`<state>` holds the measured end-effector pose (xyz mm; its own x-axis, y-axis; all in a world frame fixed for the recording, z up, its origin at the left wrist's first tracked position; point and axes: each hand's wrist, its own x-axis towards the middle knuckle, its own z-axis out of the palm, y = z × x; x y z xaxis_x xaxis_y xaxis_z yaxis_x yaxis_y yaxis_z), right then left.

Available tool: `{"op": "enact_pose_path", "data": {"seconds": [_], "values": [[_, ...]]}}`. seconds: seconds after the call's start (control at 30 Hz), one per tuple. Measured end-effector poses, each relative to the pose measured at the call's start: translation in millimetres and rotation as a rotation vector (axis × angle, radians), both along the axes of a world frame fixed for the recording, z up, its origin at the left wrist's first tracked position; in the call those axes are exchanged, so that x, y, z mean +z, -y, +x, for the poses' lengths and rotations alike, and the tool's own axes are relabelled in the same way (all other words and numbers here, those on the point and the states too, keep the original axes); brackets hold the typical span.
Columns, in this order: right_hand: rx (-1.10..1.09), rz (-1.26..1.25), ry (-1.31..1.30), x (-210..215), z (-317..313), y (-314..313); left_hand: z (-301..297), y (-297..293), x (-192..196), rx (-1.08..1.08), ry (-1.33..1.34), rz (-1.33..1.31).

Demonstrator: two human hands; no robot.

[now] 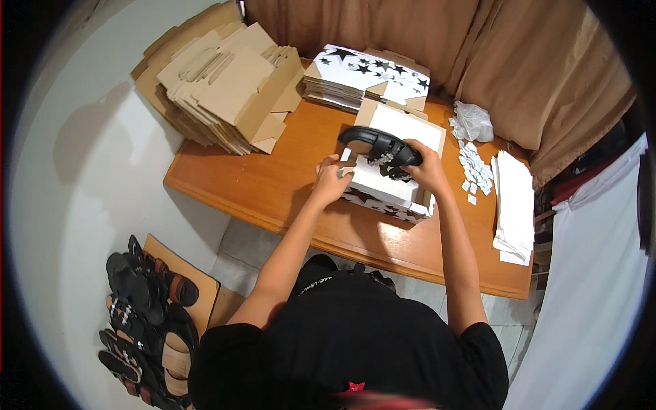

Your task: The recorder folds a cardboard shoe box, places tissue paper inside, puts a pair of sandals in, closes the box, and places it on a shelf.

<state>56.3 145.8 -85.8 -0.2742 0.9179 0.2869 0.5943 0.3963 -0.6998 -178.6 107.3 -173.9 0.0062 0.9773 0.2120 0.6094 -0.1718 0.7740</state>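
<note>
A black sandal (374,142) with a tan insole and a beaded strap is held in my right hand (425,169), its toe tilted up to the left. Another dark strapped piece shows just under it, partly hidden, perhaps the second sandal. Both are over an opened shoebox (389,208) with black stars on its front and white inside. My left hand (332,180) is at the box's left edge, fingers bent around its corner or the white paper there; exactly what the fingertips pinch is hard to see.
Flattened cardboard boxes (225,82) lean at the back left, with star-patterned boxes (369,72) beside them. At the right are a clear plastic bag (473,121), small white packets (474,167) and white paper sheets (514,205). Several dark sandals (140,287) lie low left. Brown curtains (383,27) hang behind.
</note>
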Motion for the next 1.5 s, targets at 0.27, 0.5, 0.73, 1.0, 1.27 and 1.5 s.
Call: {"op": "enact_pose_path", "data": {"seconds": [0.27,0.5,0.73,1.0,1.27,1.5], "values": [[0.062,-0.340,0.043,-80.0,9.4,-46.4,0.3,-51.5,-40.0,-0.010,-0.138,-0.189],[0.131,-0.569,0.168,-91.6,34.1,-67.8,-3.3,-47.9,-42.6,-0.098,0.047,-0.127],[0.254,-0.692,0.428,-109.2,19.6,-77.1,-6.0,-52.4,-56.4,-0.136,0.101,-0.072],[0.331,-0.802,0.555,-134.1,4.4,-92.4,-4.0,-52.7,-55.3,-0.132,0.085,-0.106],[0.158,-0.462,0.331,-136.8,12.6,-63.6,-4.1,-53.4,-50.6,-0.148,0.095,-0.132],[-0.471,0.084,-0.005,-99.3,48.7,-60.0,-8.6,-89.6,-58.1,-0.102,0.454,-0.171]]}}
